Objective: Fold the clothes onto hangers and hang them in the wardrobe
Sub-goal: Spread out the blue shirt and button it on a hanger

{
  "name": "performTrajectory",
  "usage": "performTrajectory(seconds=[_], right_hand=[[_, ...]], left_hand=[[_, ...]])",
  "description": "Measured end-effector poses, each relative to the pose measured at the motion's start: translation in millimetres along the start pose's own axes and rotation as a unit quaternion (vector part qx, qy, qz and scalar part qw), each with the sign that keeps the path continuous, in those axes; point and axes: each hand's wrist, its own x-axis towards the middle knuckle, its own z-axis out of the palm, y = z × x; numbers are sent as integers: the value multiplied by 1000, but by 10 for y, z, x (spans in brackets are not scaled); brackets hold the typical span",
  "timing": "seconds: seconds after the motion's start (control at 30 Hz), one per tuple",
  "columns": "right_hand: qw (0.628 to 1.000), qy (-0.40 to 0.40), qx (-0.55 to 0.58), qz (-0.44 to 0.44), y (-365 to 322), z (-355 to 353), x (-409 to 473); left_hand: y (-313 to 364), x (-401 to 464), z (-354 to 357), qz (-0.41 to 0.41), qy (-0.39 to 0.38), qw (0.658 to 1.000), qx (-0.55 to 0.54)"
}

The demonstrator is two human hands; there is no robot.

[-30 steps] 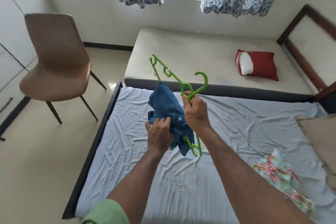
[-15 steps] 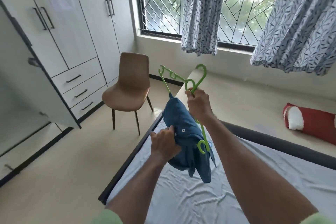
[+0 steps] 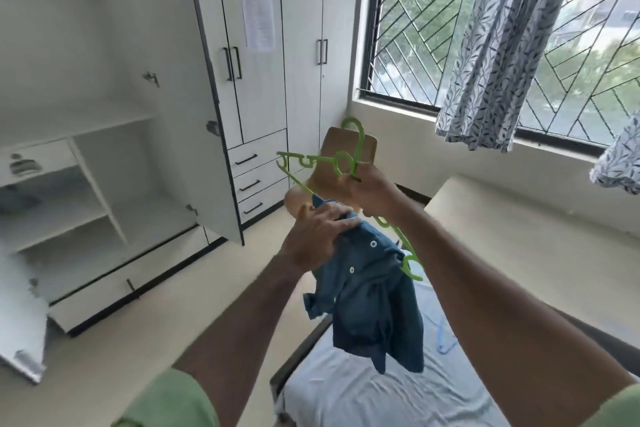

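Open wardrobe [image 3: 104, 156] sits off to the left with the bed [image 3: 381, 388] below, and the blue denim shirt [image 3: 370, 291] hangs bunched mid-air on a green hanger [image 3: 322, 163], only half draped. Right hand [image 3: 375, 192] grips the hanger just under its hook, left hand [image 3: 317, 236] is curled round the shirt's collar end. My worry: the bare left end of the hanger pokes up, so the shirt could slide off once the left hand lets go.

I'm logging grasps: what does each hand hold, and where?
Right hand grips the green hanger at its hook's base; left hand grips the blue shirt near its top.
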Motion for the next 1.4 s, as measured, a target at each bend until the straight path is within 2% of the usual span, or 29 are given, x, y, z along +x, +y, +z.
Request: performTrajectory(seconds=[0.2, 0.3, 0.43, 0.6, 0.73, 0.87, 1.03, 1.13, 1.23, 1.33, 1.4], right_hand=[[999, 30, 3, -44, -1033, 769, 294], [997, 43, 20, -61, -1502, 1085, 516], [997, 15, 34, -75, -2024, 1498, 751], [991, -19, 15, -129, -2707, 2059, 1084], [982, -78, 9, -175, -3231, 2453, 1511], [973, -142, 51, -174, -3728, 2841, 2075], [940, -203, 48, -269, -4541, 3195, 2745], [926, -216, 51, -307, -4898, 3350, 3153], [916, -205, 87, -334, -5325, 3417, 3642], [899, -177, 91, -389, -5811, 3439, 4275], [885, -165, 36, -434, -6040, 3420, 4578]], left_hand=[[-1001, -446, -803, -6, 52, 989, 138], [-1594, -749, -1192, -44, 106, 979, 166], [-2359, -1134, -1605, -148, 115, 970, 157], [-3114, -1528, -1884, -122, 50, 980, 149], [-3782, -1704, -2211, -223, 126, 959, 123], [-4560, -1648, -2762, -269, 181, 925, 199], [-5376, -1295, -3572, -342, 96, 916, 187], [-5760, -1126, -3821, -384, 92, 886, 244], [-6261, -957, -4166, -384, 87, 849, 351], [-6851, -705, -4532, -388, 131, 838, 360], [-7207, -635, -4762, -391, 157, 837, 350]])
